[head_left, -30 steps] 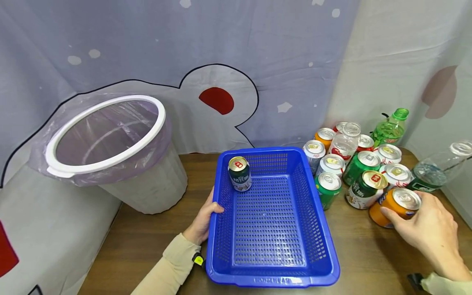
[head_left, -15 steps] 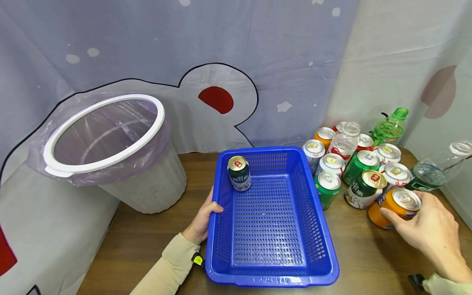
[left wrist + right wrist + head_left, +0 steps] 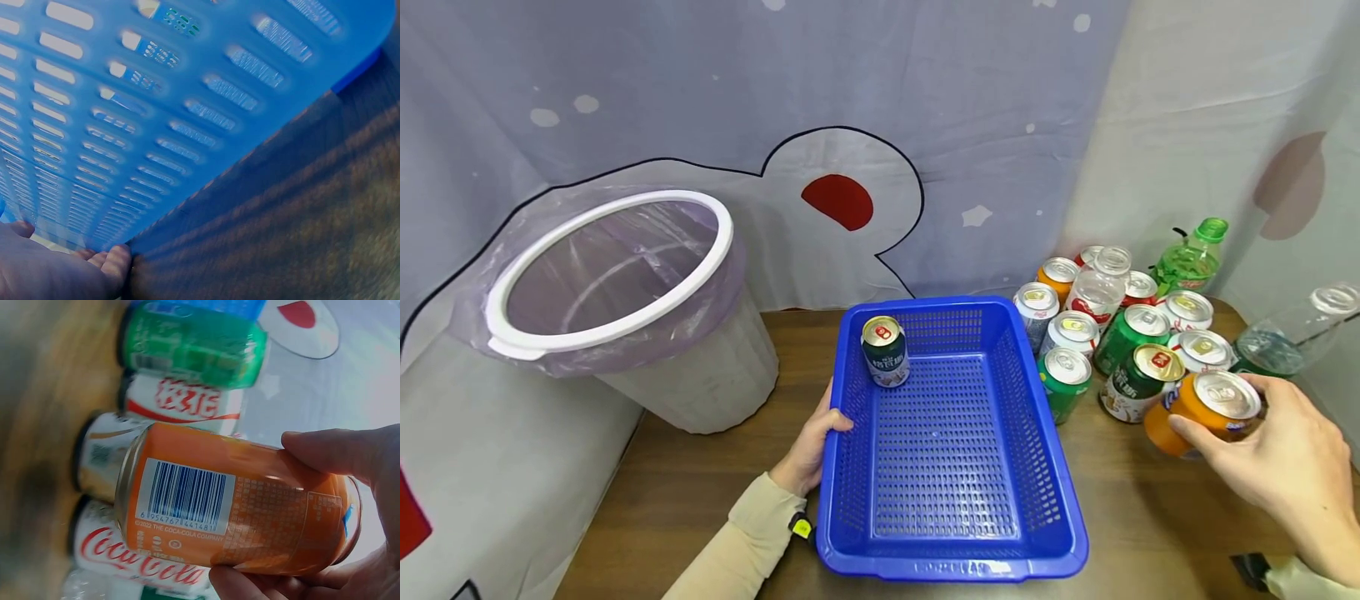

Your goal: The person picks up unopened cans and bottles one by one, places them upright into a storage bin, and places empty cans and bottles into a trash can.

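Note:
My right hand (image 3: 1288,467) grips an orange soda can (image 3: 1206,408) between thumb and fingers. In the right wrist view the orange can (image 3: 237,500) shows its barcode, and its base appears raised off the table. My left hand (image 3: 812,442) holds the left side of a blue plastic basket (image 3: 1063,492), thumb over the rim. The left wrist view shows that hand's fingers (image 3: 115,265) low against the slotted basket wall (image 3: 187,131). One dark green can (image 3: 886,354) with a gold top stands in the basket's far left corner.
Right of the basket stand several cans, among them a green can (image 3: 1066,383) and a dark green can (image 3: 1138,383). Bottles stand among and behind them: a clear bottle (image 3: 1097,292), a green bottle (image 3: 1191,258) and a larger clear bottle (image 3: 1288,337). A lined bin (image 3: 700,367) stands left.
My right hand has lifted the orange can slightly from the table and brought it a little nearer. The left hand and basket have stayed nearly still.

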`<state>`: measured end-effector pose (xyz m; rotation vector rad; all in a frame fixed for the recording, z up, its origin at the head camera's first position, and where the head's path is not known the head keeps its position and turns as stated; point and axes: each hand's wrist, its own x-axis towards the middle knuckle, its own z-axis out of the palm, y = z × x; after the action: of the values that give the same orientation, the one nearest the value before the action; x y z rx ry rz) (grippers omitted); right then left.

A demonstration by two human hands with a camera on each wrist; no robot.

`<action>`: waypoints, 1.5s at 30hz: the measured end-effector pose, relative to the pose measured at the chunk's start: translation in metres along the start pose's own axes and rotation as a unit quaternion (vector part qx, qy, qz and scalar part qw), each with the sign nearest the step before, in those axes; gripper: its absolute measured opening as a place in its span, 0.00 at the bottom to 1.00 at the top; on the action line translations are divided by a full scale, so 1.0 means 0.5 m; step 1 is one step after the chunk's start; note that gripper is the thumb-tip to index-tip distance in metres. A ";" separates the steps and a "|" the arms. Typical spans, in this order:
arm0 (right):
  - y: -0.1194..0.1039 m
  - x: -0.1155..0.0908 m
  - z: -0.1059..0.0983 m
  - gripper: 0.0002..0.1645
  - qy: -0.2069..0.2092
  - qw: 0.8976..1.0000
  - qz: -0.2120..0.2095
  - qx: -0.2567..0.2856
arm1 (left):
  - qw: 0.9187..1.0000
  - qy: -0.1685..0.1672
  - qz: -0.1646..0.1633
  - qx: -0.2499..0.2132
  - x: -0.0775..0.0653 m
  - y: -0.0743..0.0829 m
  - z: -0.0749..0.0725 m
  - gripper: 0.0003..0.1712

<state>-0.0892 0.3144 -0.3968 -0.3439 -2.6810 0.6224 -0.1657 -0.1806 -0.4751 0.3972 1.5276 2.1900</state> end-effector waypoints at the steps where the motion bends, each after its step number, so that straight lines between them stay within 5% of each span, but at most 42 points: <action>1: -0.006 0.000 -0.003 0.53 0.002 1.000 -0.004 0.002 | 1.000 0.002 0.000 -0.001 0.000 0.000 0.000 0.58; 28: -0.231 0.062 -0.059 0.44 0.033 0.986 -0.140 0.086 | 1.000 0.002 -0.002 0.006 0.000 0.002 0.003 0.59; 35: -0.286 0.084 -0.051 0.41 0.020 0.975 -0.200 0.097 | 1.000 0.001 0.001 0.002 -0.001 0.002 0.004 0.59; 45: -0.366 0.100 -0.015 0.38 -0.037 0.970 -0.212 0.110 | 1.000 -0.001 0.000 0.009 0.000 0.004 0.006 0.59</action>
<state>-0.1592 0.1729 -0.2908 0.3118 -2.5971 0.7926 -0.1647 -0.1789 -0.4720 0.4042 1.5470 2.1773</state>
